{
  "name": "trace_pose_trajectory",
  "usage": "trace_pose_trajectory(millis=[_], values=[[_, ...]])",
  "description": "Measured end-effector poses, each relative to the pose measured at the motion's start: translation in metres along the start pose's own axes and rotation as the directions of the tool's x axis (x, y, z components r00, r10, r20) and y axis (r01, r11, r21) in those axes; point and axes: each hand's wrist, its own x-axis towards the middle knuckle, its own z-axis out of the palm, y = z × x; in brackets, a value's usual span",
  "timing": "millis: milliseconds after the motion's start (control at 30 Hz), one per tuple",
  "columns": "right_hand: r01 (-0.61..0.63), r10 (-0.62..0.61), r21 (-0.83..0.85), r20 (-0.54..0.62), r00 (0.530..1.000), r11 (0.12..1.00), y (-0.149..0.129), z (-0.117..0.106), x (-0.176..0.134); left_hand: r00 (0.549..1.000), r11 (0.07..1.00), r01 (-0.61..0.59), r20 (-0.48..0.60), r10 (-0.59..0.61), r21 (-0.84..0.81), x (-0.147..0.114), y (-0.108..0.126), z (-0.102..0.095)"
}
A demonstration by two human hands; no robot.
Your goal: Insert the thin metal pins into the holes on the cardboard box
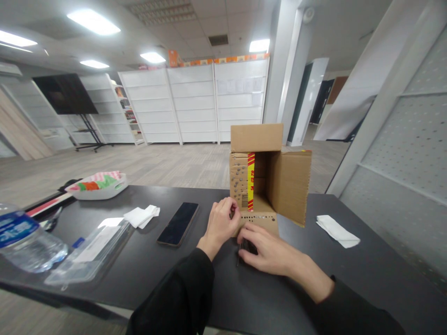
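An open cardboard box [271, 181] stands on the table with its flaps folded out. Its left flap [239, 180] carries several grey round heads, a barcode and a strip of red-and-yellow tape. Along the lower flap [258, 217] runs a row of small holes, some with light or dark heads in them. At the edge where these flaps meet, my left hand [220, 224] is closed in a pinch; whatever it pinches is hidden. Just in front of the lower flap, my right hand [268, 249] curls its fingers round a bunch of thin, dark nail-like pieces [246, 246].
On the dark table [223, 298], a phone [179, 224] lies left of my hands. Further left are folded tissues [142, 216], a clear plastic case [92, 251], a water bottle [30, 242] and a white basket [115, 190]. Another tissue [337, 231] lies at right.
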Motion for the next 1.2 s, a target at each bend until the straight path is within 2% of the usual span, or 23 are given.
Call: trace_pose_trajectory(millis=[100,267,500,700,1200], values=[[-0.005,0.000,-0.042,-0.133,0.991,0.999,0.004,-0.001,0.004,1.000,1.000,0.005,0.001,-0.005,-0.007,0.000,0.001,0.000],[-0.032,-0.012,-0.124,-0.340,0.941,0.992,0.019,0.000,0.008,1.000,1.000,-0.008,0.003,0.008,-0.004,0.001,0.000,0.000],[-0.080,-0.016,-0.162,-0.520,0.854,0.984,0.034,0.000,0.011,1.000,1.000,-0.018,0.012,0.018,-0.004,0.001,0.002,0.000],[-0.147,0.005,-0.212,-0.554,0.833,0.966,0.041,0.000,0.011,0.999,1.000,-0.026,0.024,0.027,-0.006,0.000,0.004,0.002],[-0.164,-0.004,-0.280,-0.516,0.857,0.946,0.048,0.007,0.011,0.999,0.999,-0.042,0.020,0.041,0.006,0.000,0.002,0.005]])
